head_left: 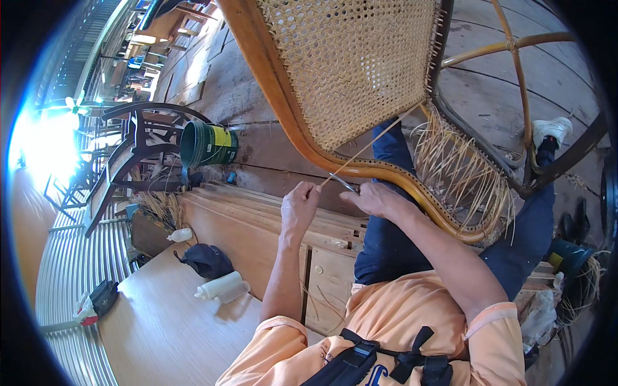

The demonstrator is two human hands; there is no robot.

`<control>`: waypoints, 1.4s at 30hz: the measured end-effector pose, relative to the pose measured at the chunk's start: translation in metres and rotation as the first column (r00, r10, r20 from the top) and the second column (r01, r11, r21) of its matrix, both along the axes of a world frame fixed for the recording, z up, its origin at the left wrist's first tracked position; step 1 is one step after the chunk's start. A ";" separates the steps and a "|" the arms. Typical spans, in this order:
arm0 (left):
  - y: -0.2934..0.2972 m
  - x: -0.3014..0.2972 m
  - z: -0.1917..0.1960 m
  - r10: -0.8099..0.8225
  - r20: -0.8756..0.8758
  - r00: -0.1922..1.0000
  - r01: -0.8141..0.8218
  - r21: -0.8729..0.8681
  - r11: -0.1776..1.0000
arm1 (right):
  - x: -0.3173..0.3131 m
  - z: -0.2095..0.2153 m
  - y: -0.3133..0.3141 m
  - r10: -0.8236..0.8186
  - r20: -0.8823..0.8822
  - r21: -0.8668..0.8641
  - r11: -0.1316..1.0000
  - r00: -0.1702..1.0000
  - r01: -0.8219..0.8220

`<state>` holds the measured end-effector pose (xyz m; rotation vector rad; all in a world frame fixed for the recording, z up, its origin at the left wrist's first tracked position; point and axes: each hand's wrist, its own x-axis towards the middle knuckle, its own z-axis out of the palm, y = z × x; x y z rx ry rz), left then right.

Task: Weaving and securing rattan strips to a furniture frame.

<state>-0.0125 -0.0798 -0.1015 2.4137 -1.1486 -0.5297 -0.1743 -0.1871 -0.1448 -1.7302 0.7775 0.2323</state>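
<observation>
A chair frame of glossy brown bent wood or rattan leans across my legs, with a woven cane panel laced into its upper part. From the panel's lower corner a cane strand runs taut, down and left, to my left hand, which pinches its end. Close by on the right, my right hand grips a slim metal tool, its shiny end near the strand; its exact kind cannot be made out. Many loose cane ends hang along the frame's lower right section.
A green bucket lies tipped on the plank floor at left, by a dark chair frame. On the light board to my left are a white bottle and a dark cap. At right stands another bucket, beside cane scraps.
</observation>
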 end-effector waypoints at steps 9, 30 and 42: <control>0.009 0.002 0.005 -0.034 -0.199 0.979 0.009 -0.123 0.992 | -0.121 0.040 0.014 -0.225 0.024 -0.093 0.970 0.974 0.226; -0.025 -0.340 0.060 -0.742 -0.660 0.114 0.616 -0.539 0.574 | -0.348 0.072 0.197 -0.938 0.346 0.232 0.109 0.022 0.967; -0.163 -0.177 0.224 -0.811 -0.575 0.106 -0.412 -0.768 0.490 | -0.344 0.107 0.096 -0.781 0.487 0.343 0.582 0.390 0.737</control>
